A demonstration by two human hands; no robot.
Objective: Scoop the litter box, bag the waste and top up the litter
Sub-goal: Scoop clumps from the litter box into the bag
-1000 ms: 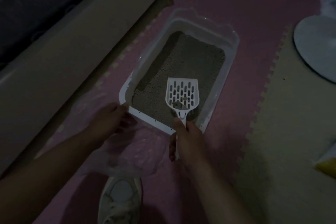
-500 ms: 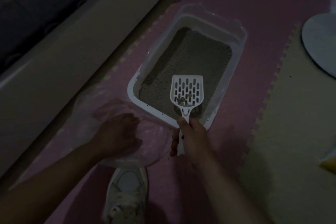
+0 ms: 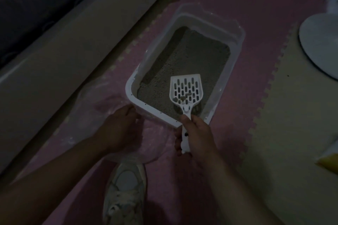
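Head camera, dim light. My right hand [image 3: 194,134] is gripping the white scoop [image 3: 185,92] by its handle. Its long axis is running from 6 toward 12 o'clock, with the slotted head hovering over the near end of the litter box [image 3: 134,97]. A few clumps [image 3: 182,98] are sitting in the scoop; grey litter [image 3: 192,60] is filling the box. At 9 o'clock of the scoop, my left hand [image 3: 118,129] is resting on the clear bag [image 3: 95,97], fingers curled; whether it is pinching the plastic, I cannot tell. The bag's mouth is lying nearer my left hand.
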